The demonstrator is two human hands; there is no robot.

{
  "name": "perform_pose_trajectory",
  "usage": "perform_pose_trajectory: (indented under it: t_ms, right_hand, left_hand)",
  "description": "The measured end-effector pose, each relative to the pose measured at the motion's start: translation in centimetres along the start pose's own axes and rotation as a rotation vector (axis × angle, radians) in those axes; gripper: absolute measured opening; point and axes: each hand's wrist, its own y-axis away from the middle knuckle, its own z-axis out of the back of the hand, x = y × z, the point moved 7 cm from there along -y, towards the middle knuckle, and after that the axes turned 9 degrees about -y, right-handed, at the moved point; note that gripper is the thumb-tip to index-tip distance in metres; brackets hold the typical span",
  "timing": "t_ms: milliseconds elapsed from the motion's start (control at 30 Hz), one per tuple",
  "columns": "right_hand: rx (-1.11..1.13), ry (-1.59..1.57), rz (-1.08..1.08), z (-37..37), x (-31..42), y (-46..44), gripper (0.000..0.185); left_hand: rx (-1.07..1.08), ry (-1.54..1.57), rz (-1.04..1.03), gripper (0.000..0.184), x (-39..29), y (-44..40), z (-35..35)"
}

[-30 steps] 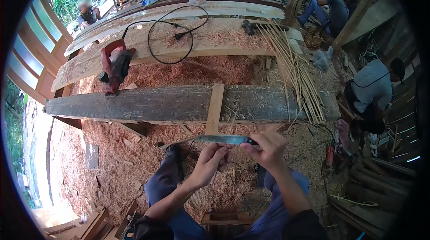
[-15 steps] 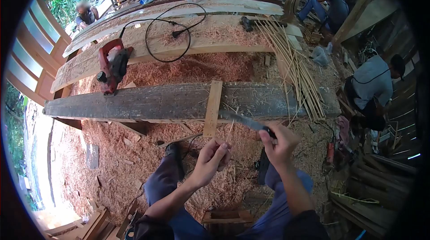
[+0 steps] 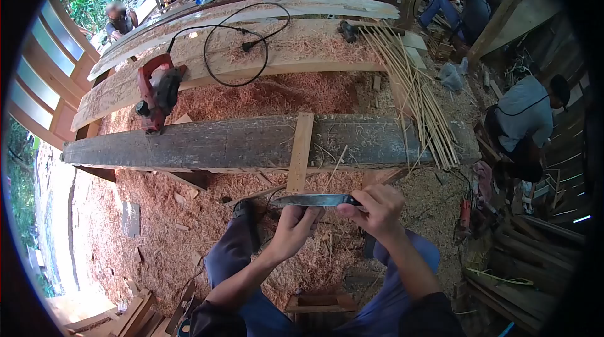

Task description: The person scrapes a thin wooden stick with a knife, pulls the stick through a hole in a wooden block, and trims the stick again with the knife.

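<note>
My right hand (image 3: pixel 382 211) is wrapped round the dark handle of a knife (image 3: pixel 311 200). Its blade lies nearly level, pointing left, just above the fingertips of my left hand (image 3: pixel 294 231). My left hand is closed in a pinch on a thin bamboo stick (image 3: pixel 338 164), whose pale far end slants up and right beyond the blade. The stick's lower part is hidden by the knife and fingers. In front of both hands, a narrow wooden strip (image 3: pixel 300 148) lies across the dark plank (image 3: pixel 233 142).
On the plank's left stands a red electric planer (image 3: pixel 157 92) with its black cord (image 3: pixel 267 54) looped behind. A bundle of thin bamboo sticks (image 3: pixel 428 110) lies at right. Wood shavings (image 3: pixel 163 236) cover the floor. Several people sit around, one at right (image 3: pixel 525 110).
The knife has moved left and down from beside the strip, its blade turning level over my left fingers. The stick now reaches farther out past the blade.
</note>
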Motion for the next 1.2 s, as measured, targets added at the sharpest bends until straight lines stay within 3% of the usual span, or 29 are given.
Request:
perform_pose_trajectory:
  t_ms: [200,300,367,500,667,767,933,1033,1100,1200]
  right_hand:
    - [-0.023,0.095,0.049,0.7,-0.8,0.9,0.048]
    - [-0.001,0.12,0.001,1.5,-2.8,1.0,0.048]
    - [-0.321,0.223,-0.197,5.4,-7.4,1.1,0.055]
    - [-0.374,0.206,-0.128,5.9,-5.9,1.0,0.053]
    - [-0.077,-0.018,0.034,0.6,-1.0,0.5,0.049]
    - [-0.013,-0.122,-0.049,-0.8,-0.6,0.4,0.045]
    - [-0.049,-0.042,-0.01,0.2,-1.3,0.5,0.047]
    - [0.095,0.055,-0.099,0.5,-4.4,2.1,0.047]
    - [-0.247,0.139,-0.233,4.8,-7.3,1.0,0.053]
    - [-0.354,0.07,-0.157,5.9,-6.2,0.5,0.052]
  left_hand:
    - [-0.024,0.079,0.101,0.011,0.1,-0.1,-0.5]
    - [-0.023,0.15,0.052,0.013,-1.1,0.0,-0.7]
    - [-0.012,0.156,0.034,0.013,-1.2,0.3,-0.4]
    - [-0.057,0.177,0.091,0.014,-0.1,0.3,0.3]
    - [0.0,0.185,0.075,0.016,0.2,0.3,0.3]
    - [0.003,0.157,0.048,0.017,-0.4,0.4,-0.7]
    - [-0.038,0.095,0.013,0.014,-0.3,0.0,-0.3]
    - [-0.075,0.176,0.054,0.013,-0.5,0.3,-0.3]
    - [-0.017,0.19,0.054,0.009,-0.7,0.6,-0.4]
    - [-0.044,0.204,0.109,0.013,-0.1,0.8,-0.2]
